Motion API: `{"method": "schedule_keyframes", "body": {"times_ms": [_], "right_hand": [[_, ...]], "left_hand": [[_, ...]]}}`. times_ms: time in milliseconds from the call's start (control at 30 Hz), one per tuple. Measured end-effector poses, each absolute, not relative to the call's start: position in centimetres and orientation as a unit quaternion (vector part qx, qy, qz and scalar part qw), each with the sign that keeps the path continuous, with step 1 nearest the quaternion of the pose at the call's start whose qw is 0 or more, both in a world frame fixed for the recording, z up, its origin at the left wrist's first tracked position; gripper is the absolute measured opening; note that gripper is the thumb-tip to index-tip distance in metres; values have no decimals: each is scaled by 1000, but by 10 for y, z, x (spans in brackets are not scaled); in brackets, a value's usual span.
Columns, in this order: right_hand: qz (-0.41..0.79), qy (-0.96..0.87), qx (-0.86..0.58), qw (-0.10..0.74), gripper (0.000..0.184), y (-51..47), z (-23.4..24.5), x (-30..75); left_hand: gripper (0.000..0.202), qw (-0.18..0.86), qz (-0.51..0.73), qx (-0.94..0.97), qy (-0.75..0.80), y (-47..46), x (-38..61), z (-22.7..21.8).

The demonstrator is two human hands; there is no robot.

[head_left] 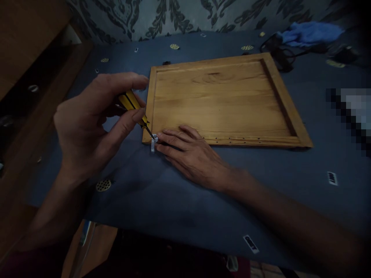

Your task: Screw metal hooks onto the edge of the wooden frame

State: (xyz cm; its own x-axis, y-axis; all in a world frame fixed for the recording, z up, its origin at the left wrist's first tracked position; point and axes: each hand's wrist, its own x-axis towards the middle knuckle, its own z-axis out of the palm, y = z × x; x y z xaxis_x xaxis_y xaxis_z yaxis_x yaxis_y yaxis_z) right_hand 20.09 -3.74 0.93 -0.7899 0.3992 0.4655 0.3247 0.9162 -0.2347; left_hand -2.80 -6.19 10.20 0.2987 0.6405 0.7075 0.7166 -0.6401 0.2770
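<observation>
My left hand (89,116) is closed around the yellow and black handle of a screwdriver (130,103), with the thumb and index finger along it. Its dark shaft slants down to a small metal bracket (153,142) at the near left corner of a framed wooden panel (208,100). Part of the bracket hangs over the panel's near edge. My right hand (197,158) lies over that same edge, fingers stretched out and a little apart, the fingertips right beside the bracket. Whether they press on it I cannot tell. Several small dark holes run along the near rail.
The panel lies on a dark blue patterned cloth (185,216). Behind it is a patterned wall (179,17). At the back right are a blue cloth or glove (311,33) and a black cable (285,60). Wooden furniture (31,34) stands close on the left.
</observation>
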Motion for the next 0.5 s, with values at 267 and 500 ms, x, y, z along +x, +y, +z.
{"method": "schedule_keyframes", "body": {"times_ms": [267,500], "right_hand": [[63,-943,-193,265,33,-37,7,200],[51,-943,-192,266,33,-37,8,201]], "left_hand": [[46,112,-391,-813,-417,-64,-32,106],[51,105,-390,-817,-411,-66,-32,104]]}}
